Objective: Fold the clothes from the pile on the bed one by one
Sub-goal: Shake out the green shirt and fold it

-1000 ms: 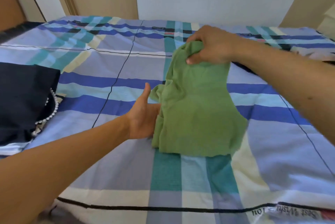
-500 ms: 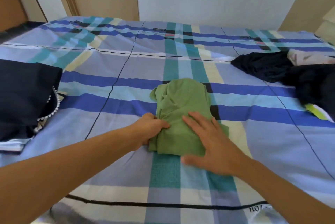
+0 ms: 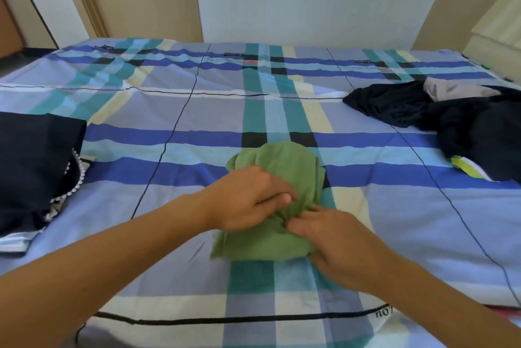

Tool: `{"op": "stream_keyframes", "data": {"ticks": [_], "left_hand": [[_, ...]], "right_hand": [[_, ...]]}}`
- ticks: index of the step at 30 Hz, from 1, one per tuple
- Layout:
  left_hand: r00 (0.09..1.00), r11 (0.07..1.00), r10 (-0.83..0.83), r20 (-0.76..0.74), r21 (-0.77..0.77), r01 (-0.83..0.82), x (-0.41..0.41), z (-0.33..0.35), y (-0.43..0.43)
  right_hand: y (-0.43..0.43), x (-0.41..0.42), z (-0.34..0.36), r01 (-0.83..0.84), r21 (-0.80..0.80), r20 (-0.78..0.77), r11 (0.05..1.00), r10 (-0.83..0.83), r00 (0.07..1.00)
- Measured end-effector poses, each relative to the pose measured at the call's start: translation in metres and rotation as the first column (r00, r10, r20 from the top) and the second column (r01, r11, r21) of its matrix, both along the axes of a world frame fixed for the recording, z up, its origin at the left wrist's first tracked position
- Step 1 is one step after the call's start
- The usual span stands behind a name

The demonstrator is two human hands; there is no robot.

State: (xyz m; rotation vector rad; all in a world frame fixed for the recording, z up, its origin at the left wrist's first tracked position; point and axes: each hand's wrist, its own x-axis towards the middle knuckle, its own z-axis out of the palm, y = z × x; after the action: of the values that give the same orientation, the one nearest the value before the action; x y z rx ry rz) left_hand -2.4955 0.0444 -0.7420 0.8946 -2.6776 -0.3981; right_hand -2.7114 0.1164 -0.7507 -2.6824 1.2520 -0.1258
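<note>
One green garment (image 3: pixel 282 167) is lying near the front edge of the bed (image 3: pixel 169 111) under two hands: left hand (image 3: pixel 248 198), right hand (image 3: pixel 332 237). One folded dark garment (image 3: pixel 33 161) is sitting at the left edge, and one loose pile (image 3: pixel 465 127) at the right edge.

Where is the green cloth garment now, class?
Head view: the green cloth garment lies centrally on the plaid bedsheet, under left hand and right hand, left of the dark clothes pile.

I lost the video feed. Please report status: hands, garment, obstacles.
Left hand and right hand both grip green garment. Garment folded small, lying on bed. Dark pile apart at right, not in the way.
</note>
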Motion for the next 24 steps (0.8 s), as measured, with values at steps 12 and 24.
{"op": "stream_keyframes", "data": {"ticks": [12,24], "left_hand": [[0.543,0.007,0.829,-0.134,0.973,0.230,0.024,-0.007,0.003],[0.946,0.951,0.274,-0.172,-0.098,-0.293,0.023,-0.019,0.006]], "right_hand": [[-0.070,-0.008,0.059,0.195,0.621,0.358,0.759,-0.497,0.791],[-0.103,0.016,0.004,0.520,-0.098,0.148,0.848,-0.505,0.850]]}}
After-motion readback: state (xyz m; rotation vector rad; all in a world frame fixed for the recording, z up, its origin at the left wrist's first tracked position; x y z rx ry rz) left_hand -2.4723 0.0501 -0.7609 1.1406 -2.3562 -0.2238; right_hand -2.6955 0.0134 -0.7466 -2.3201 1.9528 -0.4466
